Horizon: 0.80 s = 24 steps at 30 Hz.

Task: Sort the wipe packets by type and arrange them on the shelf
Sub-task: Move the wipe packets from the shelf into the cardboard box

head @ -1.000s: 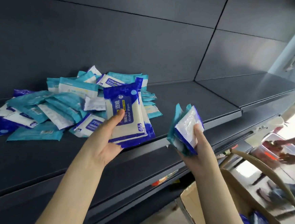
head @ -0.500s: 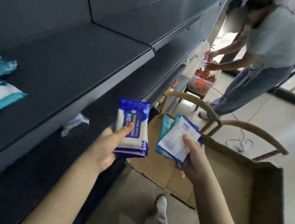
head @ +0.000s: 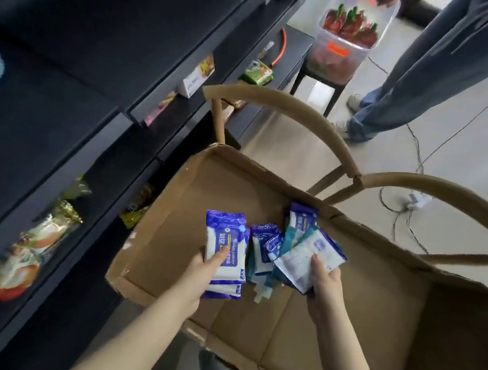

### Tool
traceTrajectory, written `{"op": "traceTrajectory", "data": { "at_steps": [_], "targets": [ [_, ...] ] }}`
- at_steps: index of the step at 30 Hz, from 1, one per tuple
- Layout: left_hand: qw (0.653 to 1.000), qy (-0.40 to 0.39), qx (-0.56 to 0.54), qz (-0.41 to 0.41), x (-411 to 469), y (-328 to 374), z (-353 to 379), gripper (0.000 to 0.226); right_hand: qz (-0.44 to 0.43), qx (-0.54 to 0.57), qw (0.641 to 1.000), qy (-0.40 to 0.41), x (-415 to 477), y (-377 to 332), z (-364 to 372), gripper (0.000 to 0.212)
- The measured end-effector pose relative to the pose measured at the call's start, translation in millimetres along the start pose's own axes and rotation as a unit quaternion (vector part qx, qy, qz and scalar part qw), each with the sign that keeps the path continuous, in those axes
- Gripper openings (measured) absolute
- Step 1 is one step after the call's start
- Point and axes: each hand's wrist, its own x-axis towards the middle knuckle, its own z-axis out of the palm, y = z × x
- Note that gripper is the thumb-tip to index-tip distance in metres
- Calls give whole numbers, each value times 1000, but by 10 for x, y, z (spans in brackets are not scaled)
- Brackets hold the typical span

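Head view: the left hand (head: 201,272) was closed around a small stack of blue alcohol-wipe packets (head: 226,247), thumb pressed across the top label. Just to its 3 o'clock, the right hand (head: 326,287) gripped a mixed fan of packets (head: 304,259), teal and blue edges splayed under a white-faced one. Both hands hung over an open cardboard box (head: 176,208) that filled the frame from centre to 5 o'clock. Between the hands sat more loose packets (head: 261,247). Whether they lay on the box floor or belonged to the fan could not be told.

The dark shelf (head: 67,112) ran up the left side, from 7 to 12 o'clock, well apart from both hands.

The likeliest trouble was the right-hand fan. It was pinched near one corner only, so reaching for another packet with those fingers could have let the lower ones slide out into the box. It also mixed types, so setting it down whole would have put unsorted packets on the shelf.

The curved chair backs (head: 301,113) stood at 12 to 2 o'clock from the box, and a lifting arm might have clipped them. Snack packs (head: 27,249) lay on a lower tier at 8 o'clock, where wipes could have been misplaced.
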Motion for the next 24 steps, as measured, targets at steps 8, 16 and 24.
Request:
{"op": "traceTrajectory", "data": {
  "at_steps": [8,16,24],
  "targets": [
    [995,21,70,-64,1071,-619,779,30,-34,-103,994,0,1303,57,170,34],
    [980,10,187,-70,1181,-859,682,23,-85,-287,951,82,1495,133,234,44],
    [988,-56,117,-81,806,-593,367,57,-71,-180,977,89,745,163,175,47]
  ]
}}
